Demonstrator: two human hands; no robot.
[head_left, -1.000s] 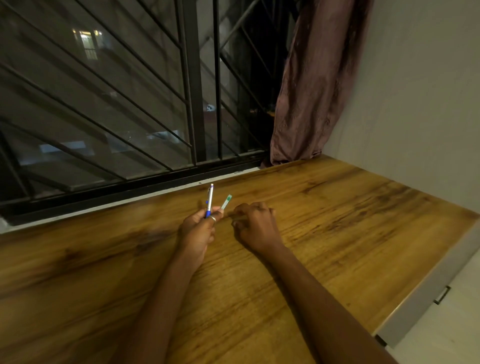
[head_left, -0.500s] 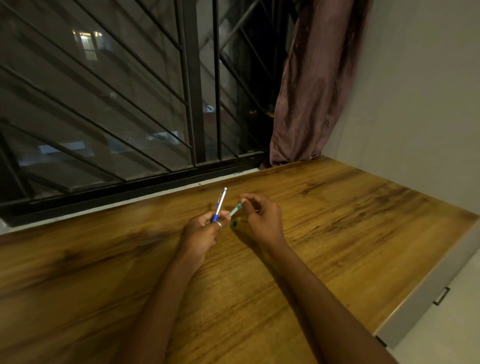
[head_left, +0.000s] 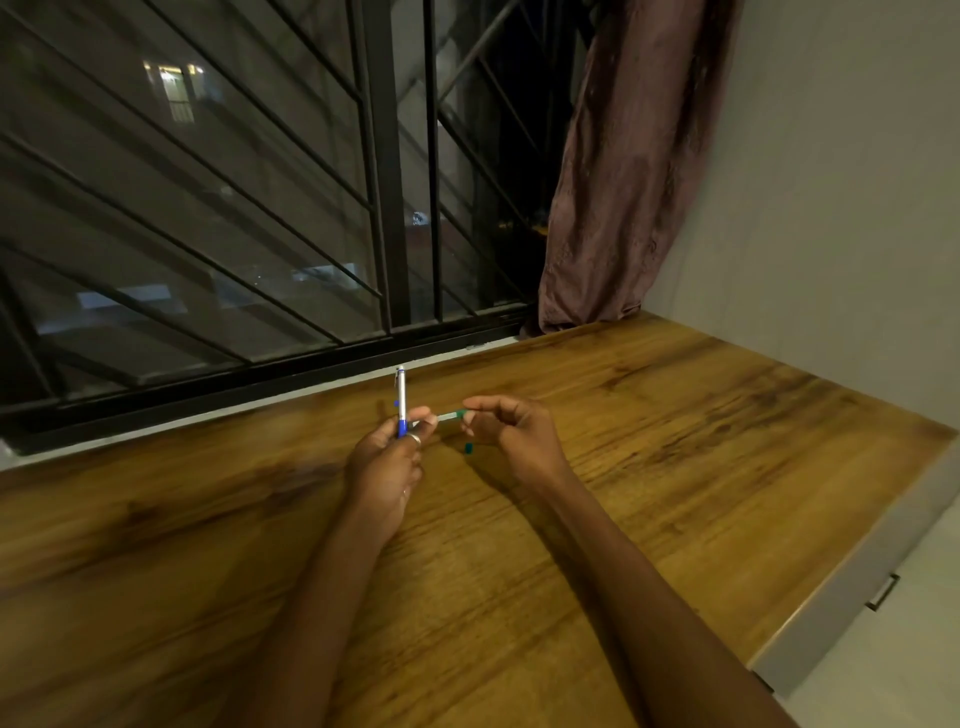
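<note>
The left hand grips an upright blue-and-silver pen; the right hand pinches a thin, level green-tipped pen.

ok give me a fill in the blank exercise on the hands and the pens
The left hand holds a blue-and-silver pen pointing ____.
The right hand pinches the ____ end of a slim white-and-green pen.
On the brown wooden tabletop, a small green cap lies nearer the ____ hand.
Missing words: up; green; right.
</note>
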